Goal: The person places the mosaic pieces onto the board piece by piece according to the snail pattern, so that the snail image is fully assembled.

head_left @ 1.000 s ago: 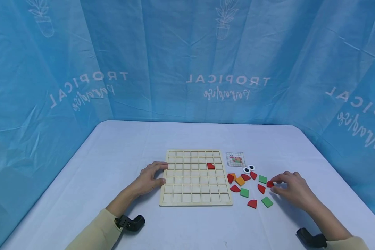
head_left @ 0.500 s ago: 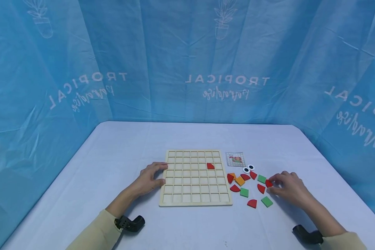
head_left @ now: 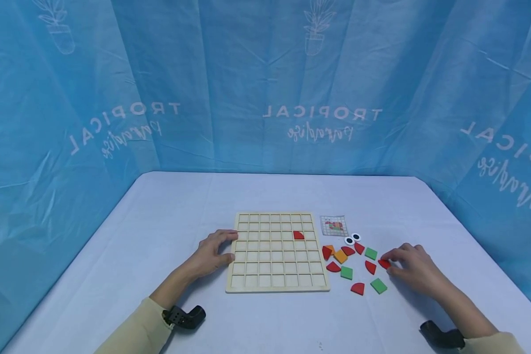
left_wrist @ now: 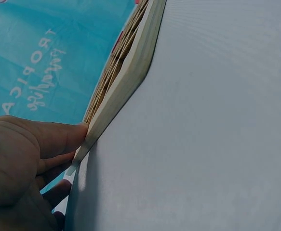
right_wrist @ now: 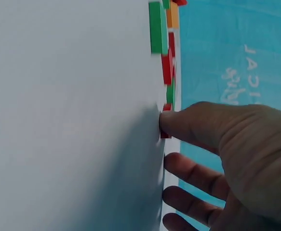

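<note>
A square wooden grid board (head_left: pixel 265 255) lies flat on the table, with one red quarter-circle tile (head_left: pixel 298 235) in a cell at its upper right. My left hand (head_left: pixel 211 252) touches the board's left edge with thumb and fingertips; in the left wrist view the thumb (left_wrist: pixel 65 139) rests against the wooden rim. Over on the right, my right hand (head_left: pixel 412 267) pinches another red quarter-circle tile (head_left: pixel 384 264) between thumb and index finger, low at the tabletop. From the right wrist, the thumb covers part of that tile (right_wrist: pixel 166 130), and the other fingers are spread.
Between board and right hand lie several loose tiles: red quarter-circles (head_left: pixel 357 288), green squares (head_left: pixel 378 285) and orange pieces (head_left: pixel 340 256). Two white eye discs (head_left: pixel 349 241) sit near a small pattern card (head_left: pixel 334 225). Blue curtains (head_left: pixel 265 88) surround the table.
The pinched red tile has turned in the right fingers. That hand slid slightly left, then back right. The left hand has stayed at the board's edge.
</note>
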Available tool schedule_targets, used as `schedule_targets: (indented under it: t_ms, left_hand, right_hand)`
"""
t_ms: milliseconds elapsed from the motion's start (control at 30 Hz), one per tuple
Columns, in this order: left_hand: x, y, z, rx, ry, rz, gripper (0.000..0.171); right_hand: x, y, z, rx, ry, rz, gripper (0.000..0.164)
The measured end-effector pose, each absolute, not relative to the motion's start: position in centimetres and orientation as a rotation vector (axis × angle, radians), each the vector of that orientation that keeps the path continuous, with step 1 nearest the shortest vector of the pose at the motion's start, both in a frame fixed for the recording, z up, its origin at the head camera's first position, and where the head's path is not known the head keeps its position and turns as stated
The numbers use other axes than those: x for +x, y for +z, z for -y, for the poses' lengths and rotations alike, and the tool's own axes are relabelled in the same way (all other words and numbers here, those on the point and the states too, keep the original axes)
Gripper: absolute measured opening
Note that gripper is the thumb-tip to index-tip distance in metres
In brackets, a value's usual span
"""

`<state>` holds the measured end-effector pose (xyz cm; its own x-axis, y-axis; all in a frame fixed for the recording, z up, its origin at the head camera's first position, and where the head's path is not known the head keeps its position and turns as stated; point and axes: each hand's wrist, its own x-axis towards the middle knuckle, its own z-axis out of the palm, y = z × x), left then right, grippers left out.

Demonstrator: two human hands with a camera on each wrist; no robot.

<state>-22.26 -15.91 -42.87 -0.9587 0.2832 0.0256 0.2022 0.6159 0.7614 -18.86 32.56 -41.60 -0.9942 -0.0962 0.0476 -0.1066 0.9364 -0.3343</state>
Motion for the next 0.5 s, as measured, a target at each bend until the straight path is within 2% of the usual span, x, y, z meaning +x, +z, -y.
schedule_targets:
  t_ms: [300, 500]
  left_hand:
    - [-22.26, -42.89, 15.9, 0.445, 1.259, -2.747, 0.049]
    - [-22.41, -43.01, 15.89, 0.445, 1.268, -2.741, 0.05]
  right_hand:
    - [-18.04, -41.46, -33.66, 0.108, 0.542, 3.055, 0.039]
    - [-18.39, -41.63, -32.9, 0.166, 0.539, 3.048, 0.039]
